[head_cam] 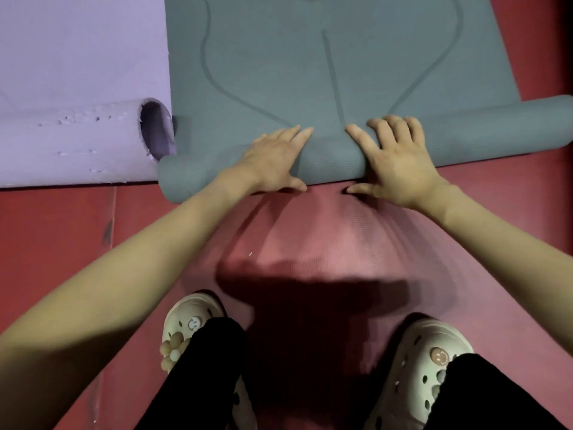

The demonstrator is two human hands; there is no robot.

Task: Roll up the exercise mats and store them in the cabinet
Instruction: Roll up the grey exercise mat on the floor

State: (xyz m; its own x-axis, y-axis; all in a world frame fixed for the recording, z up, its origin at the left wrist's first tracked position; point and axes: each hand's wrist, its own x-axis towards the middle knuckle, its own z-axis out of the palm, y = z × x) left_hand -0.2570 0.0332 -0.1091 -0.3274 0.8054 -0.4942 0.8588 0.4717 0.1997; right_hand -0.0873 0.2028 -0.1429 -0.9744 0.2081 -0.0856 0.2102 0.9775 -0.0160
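A grey-green exercise mat (335,72) lies on the red floor, its near end rolled into a tube that runs across the view. My left hand (273,156) and my right hand (397,159) press on top of that roll side by side, fingers over it and thumbs under its near edge. To the left lies a lilac mat (71,57), its near end curled into a loose roll with an open mouth (155,128) facing the grey-green mat. No cabinet is in view.
A pink mat (325,237) lies flat under my feet, reaching up to the roll. My two cream clogs (192,324) stand on it near the bottom edge. Red floor (55,231) shows at the left and right.
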